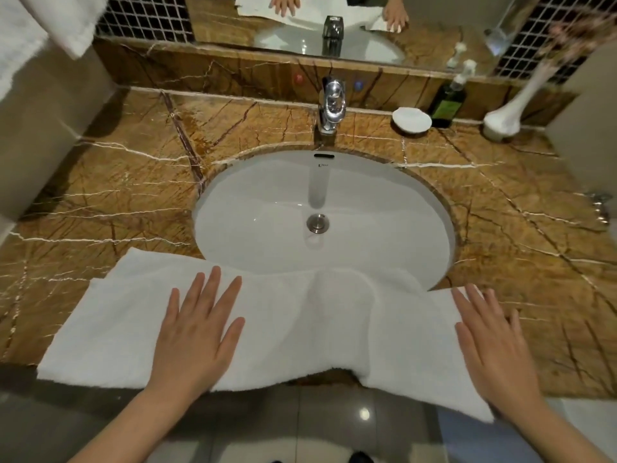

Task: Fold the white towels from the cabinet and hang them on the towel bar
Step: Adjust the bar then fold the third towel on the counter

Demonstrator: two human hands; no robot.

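A white towel [300,322], folded lengthwise, lies spread along the front edge of the brown marble counter [127,182]. Its middle sags slightly over the near rim of the sink [367,208]. My left hand [197,329] lies flat on the towel's left half with fingers spread and straight. My right hand [490,342] presses flat on the towel's right end, fingers straight. Another white towel [30,31] hangs at the top left.
A chrome faucet [330,105] stands behind the basin. To its right are a white soap dish [411,119], a dark soap bottle [449,98] and a white vase [510,111]. A mirror [334,25] runs along the back wall. The floor lies below the counter edge.
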